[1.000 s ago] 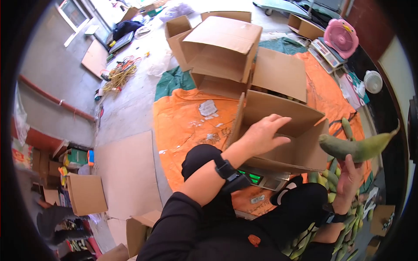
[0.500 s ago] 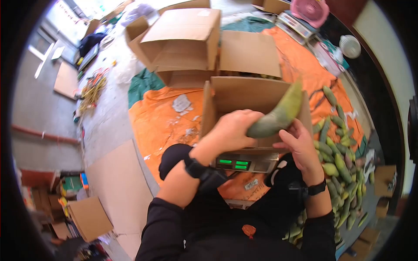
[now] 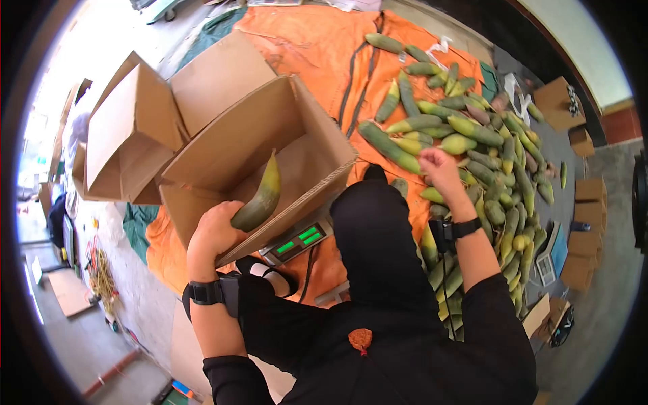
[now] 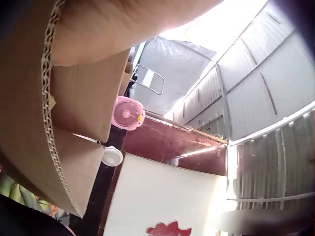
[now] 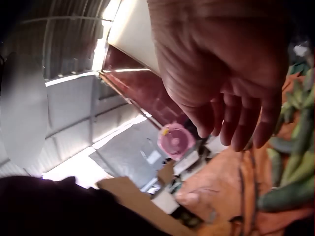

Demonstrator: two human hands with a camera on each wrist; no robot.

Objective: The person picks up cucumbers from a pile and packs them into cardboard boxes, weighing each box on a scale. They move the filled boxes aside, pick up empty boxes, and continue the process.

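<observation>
We see the left hand (image 3: 214, 228) clamped round the blunt end of a green vegetable (image 3: 262, 197), tilted inside the box (image 3: 233, 131) near its front left corner. The right hand (image 3: 440, 169), fingers loosely bent and a little apart, hovers over the left edge of the pile (image 3: 480, 131) on the orange sheet (image 3: 291, 37).
</observation>
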